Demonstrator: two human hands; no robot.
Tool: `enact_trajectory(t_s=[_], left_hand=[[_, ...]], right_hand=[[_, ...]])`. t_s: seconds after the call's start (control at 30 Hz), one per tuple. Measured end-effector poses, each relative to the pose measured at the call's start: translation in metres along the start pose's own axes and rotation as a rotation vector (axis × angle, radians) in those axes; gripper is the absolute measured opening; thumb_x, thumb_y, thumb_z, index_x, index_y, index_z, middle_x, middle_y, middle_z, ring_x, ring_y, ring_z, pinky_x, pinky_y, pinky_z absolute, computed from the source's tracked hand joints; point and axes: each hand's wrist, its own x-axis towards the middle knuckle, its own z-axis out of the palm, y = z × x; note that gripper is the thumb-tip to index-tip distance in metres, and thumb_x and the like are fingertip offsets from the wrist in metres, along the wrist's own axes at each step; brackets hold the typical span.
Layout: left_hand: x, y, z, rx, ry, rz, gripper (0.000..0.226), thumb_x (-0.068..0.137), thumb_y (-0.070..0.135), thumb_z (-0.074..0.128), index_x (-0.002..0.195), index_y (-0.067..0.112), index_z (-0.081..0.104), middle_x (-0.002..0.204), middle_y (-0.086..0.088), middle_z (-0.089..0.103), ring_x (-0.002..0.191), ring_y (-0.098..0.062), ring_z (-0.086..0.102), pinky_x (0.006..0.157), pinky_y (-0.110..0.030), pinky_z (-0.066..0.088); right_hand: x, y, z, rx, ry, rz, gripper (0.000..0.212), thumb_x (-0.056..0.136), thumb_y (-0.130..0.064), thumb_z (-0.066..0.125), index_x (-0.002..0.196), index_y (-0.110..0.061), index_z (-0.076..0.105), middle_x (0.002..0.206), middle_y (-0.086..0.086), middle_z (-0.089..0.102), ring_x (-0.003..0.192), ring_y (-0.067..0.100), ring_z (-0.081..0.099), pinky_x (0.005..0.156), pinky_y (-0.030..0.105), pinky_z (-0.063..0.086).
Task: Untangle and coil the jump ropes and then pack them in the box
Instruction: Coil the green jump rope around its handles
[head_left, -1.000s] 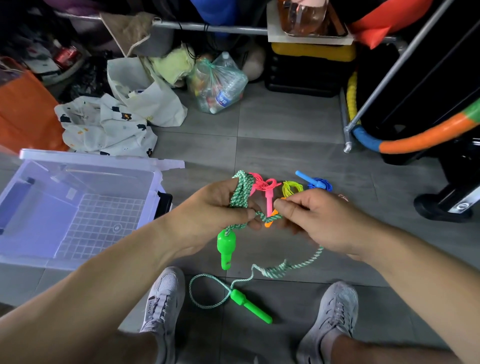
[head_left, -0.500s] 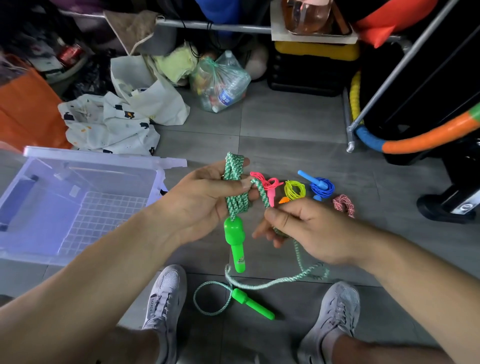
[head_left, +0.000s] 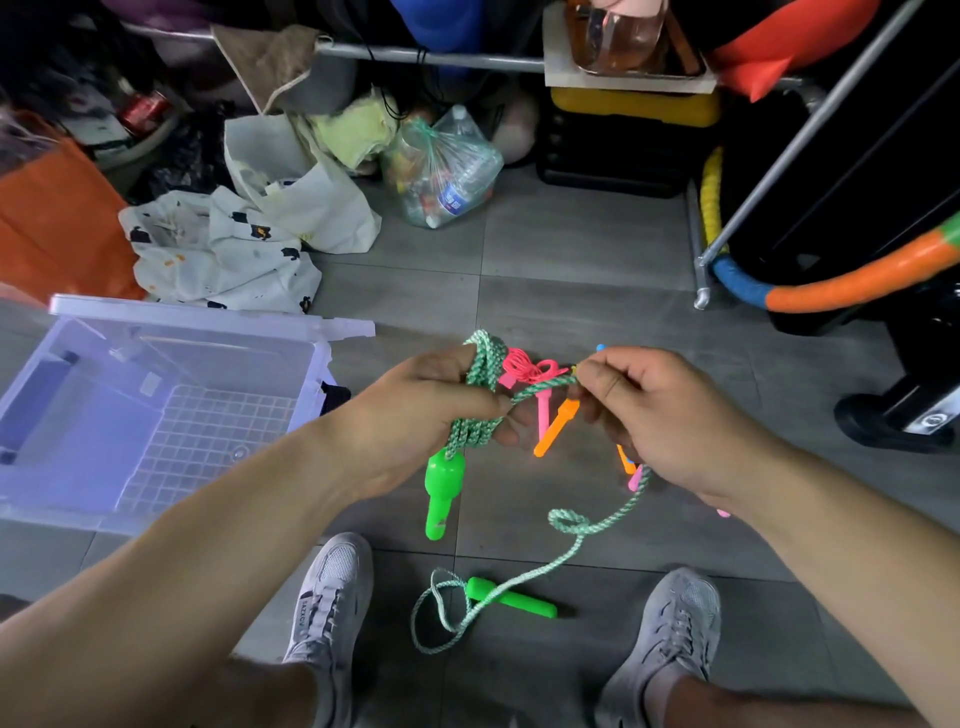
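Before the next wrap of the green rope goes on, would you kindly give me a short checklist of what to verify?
1. Coil secure: the left hand grips the wound part of the green rope. Ok.
2. Working strand held: the right hand pinches it beside the coil. Ok.
3. Loose tail free of kinks: a small twisted loop sits in it. Not ok.
4. Far green handle lies free, with nothing on it. Ok.
5. Box is open, on the left. Ok.
6. Tail clear of the pink rope behind the hands. Cannot tell.
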Motion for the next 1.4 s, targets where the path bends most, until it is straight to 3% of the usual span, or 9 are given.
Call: enact_trajectory(t_s=[0.07, 0.3, 0.37, 0.5, 0.7, 0.87, 1.1, 1.3, 1.4], left_hand=[[-0.001, -0.002, 0.000, 0.025, -0.049, -0.028, 0.039, 0.080, 0.007, 0.056, 0.117, 0.000, 0.064, 0.096, -0.019, 0.073, 0.078, -0.020, 0.066, 0.076, -0.028, 0.054], [-0.008, -0.003, 0.008, -0.091, -0.306, -0.070, 0.045, 0.089, 0.002, 0.052, 0.131, -0.016, 0.045, 0.091, -0.016, 0.072, 0.072, -0.018, 0.063, 0.073, -0.029, 0.052], [-0.009, -0.002, 0.007, -0.136, -0.368, -0.081, 0.037, 0.091, 0.000, 0.052, 0.124, -0.016, 0.049, 0.086, -0.015, 0.070, 0.071, -0.019, 0.064, 0.089, -0.047, 0.054], [-0.010, -0.006, 0.003, -0.299, -0.466, -0.104, 0.035, 0.092, 0.010, 0.064, 0.121, -0.007, 0.057, 0.090, -0.018, 0.069, 0.080, -0.026, 0.067, 0.112, -0.078, 0.010], [-0.006, 0.005, -0.010, -0.741, -0.477, -0.106, 0.079, 0.096, 0.063, 0.043, 0.141, -0.002, 0.043, 0.114, -0.023, 0.067, 0.097, -0.032, 0.067, 0.123, -0.057, 0.014], [0.000, 0.012, -0.021, -0.862, -0.354, 0.024, 0.091, 0.091, 0.077, 0.036, 0.150, 0.007, 0.037, 0.142, -0.021, 0.056, 0.104, -0.027, 0.068, 0.122, -0.049, 0.026], [-0.001, 0.007, -0.010, -0.705, -0.034, 0.113, 0.094, 0.090, 0.079, 0.025, 0.128, -0.001, 0.058, 0.144, -0.023, 0.053, 0.132, -0.036, 0.055, 0.116, -0.048, 0.037], [0.014, -0.002, -0.008, -0.141, 0.107, -0.003, 0.083, 0.068, 0.085, 0.050, 0.118, 0.021, 0.068, 0.119, -0.004, 0.072, 0.128, -0.035, 0.058, 0.108, -0.049, 0.046], [-0.001, -0.010, -0.005, 0.285, -0.108, 0.006, 0.075, 0.089, 0.078, 0.039, 0.122, 0.017, 0.065, 0.115, -0.014, 0.071, 0.116, -0.035, 0.062, 0.102, -0.045, 0.047]], right_hand=[[-0.001, -0.001, -0.003, -0.211, -0.036, -0.059, 0.031, 0.103, -0.031, 0.050, 0.081, -0.018, 0.068, 0.063, -0.005, 0.057, 0.054, 0.011, 0.043, 0.049, 0.020, 0.037], [-0.005, -0.018, -0.012, 0.058, -0.014, -0.186, 0.035, 0.098, -0.032, 0.057, 0.064, -0.032, 0.066, 0.048, -0.010, 0.043, 0.048, 0.012, 0.037, 0.046, 0.025, 0.037], [-0.004, -0.019, -0.011, -0.014, 0.098, -0.270, 0.026, 0.097, -0.026, 0.062, 0.073, -0.031, 0.071, 0.048, -0.018, 0.053, 0.048, 0.002, 0.047, 0.048, 0.017, 0.039], [0.001, -0.013, -0.003, 0.066, 0.145, -0.282, 0.010, 0.090, -0.023, 0.070, 0.081, -0.019, 0.069, 0.051, -0.017, 0.059, 0.048, 0.002, 0.045, 0.051, 0.013, 0.038], [0.006, 0.010, 0.014, 0.133, 0.069, -0.117, 0.027, 0.102, -0.019, 0.054, 0.081, -0.006, 0.066, 0.056, 0.006, 0.055, 0.042, 0.016, 0.044, 0.043, 0.022, 0.036], [-0.010, 0.022, 0.037, -0.206, 0.024, -0.219, 0.020, 0.107, -0.023, 0.039, 0.099, -0.030, 0.056, 0.068, -0.015, 0.061, 0.049, 0.010, 0.049, 0.056, 0.029, 0.041], [-0.019, 0.007, 0.039, -0.439, -0.249, -0.247, 0.016, 0.094, -0.035, 0.063, 0.090, -0.026, 0.051, 0.067, -0.001, 0.053, 0.060, 0.015, 0.049, 0.065, 0.044, 0.048], [-0.023, 0.002, 0.030, 0.148, -0.568, 0.054, 0.016, 0.095, -0.010, 0.064, 0.108, -0.001, 0.066, 0.056, 0.003, 0.059, 0.054, 0.019, 0.057, 0.060, 0.034, 0.049], [-0.017, -0.003, 0.013, 0.403, -0.625, 0.109, 0.024, 0.088, -0.014, 0.063, 0.104, 0.002, 0.069, 0.060, 0.002, 0.057, 0.059, 0.016, 0.054, 0.063, 0.030, 0.048]])
